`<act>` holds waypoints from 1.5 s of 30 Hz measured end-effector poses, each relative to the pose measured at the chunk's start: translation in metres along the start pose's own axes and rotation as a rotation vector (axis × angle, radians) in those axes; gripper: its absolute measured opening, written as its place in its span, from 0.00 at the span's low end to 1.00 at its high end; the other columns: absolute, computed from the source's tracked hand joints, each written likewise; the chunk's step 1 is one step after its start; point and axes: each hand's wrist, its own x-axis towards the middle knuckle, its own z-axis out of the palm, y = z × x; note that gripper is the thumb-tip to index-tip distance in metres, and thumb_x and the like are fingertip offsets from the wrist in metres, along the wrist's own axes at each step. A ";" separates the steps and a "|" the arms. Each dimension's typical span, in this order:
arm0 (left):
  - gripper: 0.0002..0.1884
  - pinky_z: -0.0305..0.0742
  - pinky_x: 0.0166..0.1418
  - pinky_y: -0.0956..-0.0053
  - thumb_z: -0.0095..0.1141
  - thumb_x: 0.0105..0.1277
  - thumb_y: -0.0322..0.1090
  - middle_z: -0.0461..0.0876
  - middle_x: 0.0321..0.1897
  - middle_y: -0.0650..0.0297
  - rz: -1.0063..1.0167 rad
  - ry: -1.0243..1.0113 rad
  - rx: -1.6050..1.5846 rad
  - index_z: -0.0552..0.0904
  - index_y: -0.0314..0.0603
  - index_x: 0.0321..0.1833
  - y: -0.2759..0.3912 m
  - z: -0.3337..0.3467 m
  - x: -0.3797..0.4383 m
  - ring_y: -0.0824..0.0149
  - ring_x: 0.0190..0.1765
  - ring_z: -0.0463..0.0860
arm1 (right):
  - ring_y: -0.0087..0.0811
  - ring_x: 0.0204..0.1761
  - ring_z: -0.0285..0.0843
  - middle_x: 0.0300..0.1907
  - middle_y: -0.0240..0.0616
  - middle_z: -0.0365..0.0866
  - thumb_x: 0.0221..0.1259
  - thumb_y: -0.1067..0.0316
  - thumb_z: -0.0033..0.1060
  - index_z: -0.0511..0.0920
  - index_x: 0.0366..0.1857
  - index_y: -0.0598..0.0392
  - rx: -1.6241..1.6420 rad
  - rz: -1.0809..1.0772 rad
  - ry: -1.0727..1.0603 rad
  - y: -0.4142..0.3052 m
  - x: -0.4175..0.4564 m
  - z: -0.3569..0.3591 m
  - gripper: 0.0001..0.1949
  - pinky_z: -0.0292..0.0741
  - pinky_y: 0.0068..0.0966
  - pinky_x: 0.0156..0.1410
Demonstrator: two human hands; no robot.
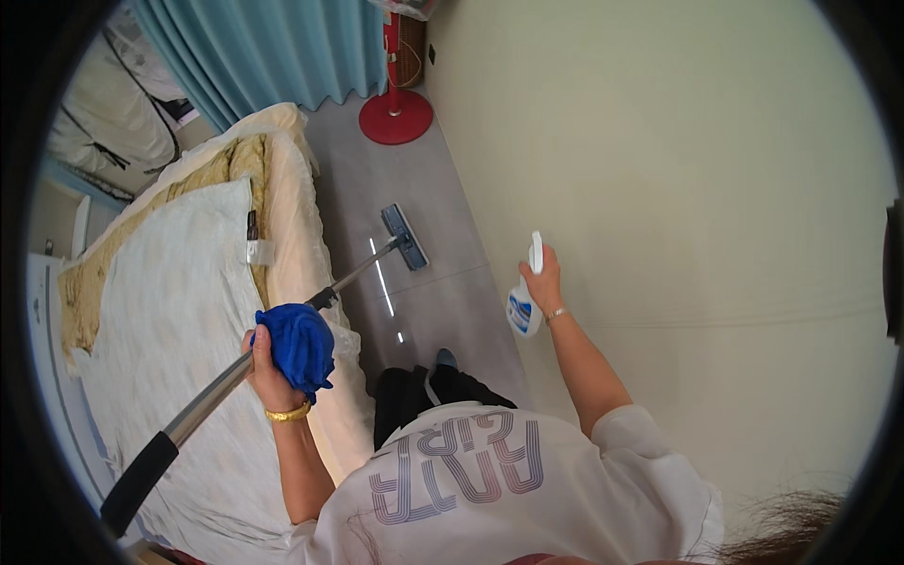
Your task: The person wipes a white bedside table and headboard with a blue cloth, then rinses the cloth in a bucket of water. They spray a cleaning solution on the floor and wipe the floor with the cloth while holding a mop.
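Observation:
My left hand (272, 374) grips the metal pole (210, 395) of a flat mop and a bunched blue cloth (300, 346) together. The cloth hides part of the pole and most of my fingers. A black grip (139, 484) covers the pole's upper end at lower left. The flat blue-grey mop head (405, 237) rests on the floor ahead of me. In my right hand (544, 282) is a white trigger spray bottle (521, 311) with a blue label, held by its neck close to the wall.
A bed (176, 282) with a pale cover runs along my left. The plain wall (671, 212) rises on my right. Between them lies a strip of grey tiled floor (353, 162). A red round stand base (395, 116) stands at the far end, beside a blue curtain (275, 49).

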 end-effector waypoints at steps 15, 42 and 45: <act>0.15 0.77 0.49 0.70 0.50 0.68 0.46 0.80 0.39 0.59 -0.141 -0.134 0.109 0.75 0.41 0.44 0.008 0.160 0.222 0.65 0.43 0.81 | 0.49 0.43 0.74 0.40 0.50 0.74 0.45 0.68 0.63 0.73 0.44 0.59 -0.196 0.135 0.294 -0.040 0.307 0.025 0.19 0.72 0.39 0.51; 0.19 0.78 0.50 0.70 0.52 0.67 0.48 0.80 0.44 0.58 -0.220 0.080 0.185 0.75 0.39 0.51 0.173 0.572 0.325 0.64 0.45 0.81 | 0.43 0.39 0.74 0.37 0.45 0.73 0.51 0.69 0.62 0.70 0.46 0.59 -0.036 -0.141 0.296 -0.252 0.714 -0.145 0.18 0.72 0.35 0.48; 0.20 0.80 0.47 0.69 0.51 0.67 0.50 0.81 0.42 0.57 -0.226 -0.048 0.207 0.75 0.40 0.49 0.174 0.550 0.371 0.62 0.42 0.83 | 0.43 0.40 0.73 0.38 0.44 0.72 0.51 0.70 0.61 0.71 0.47 0.58 -0.004 0.046 0.307 -0.230 0.686 -0.127 0.18 0.72 0.35 0.48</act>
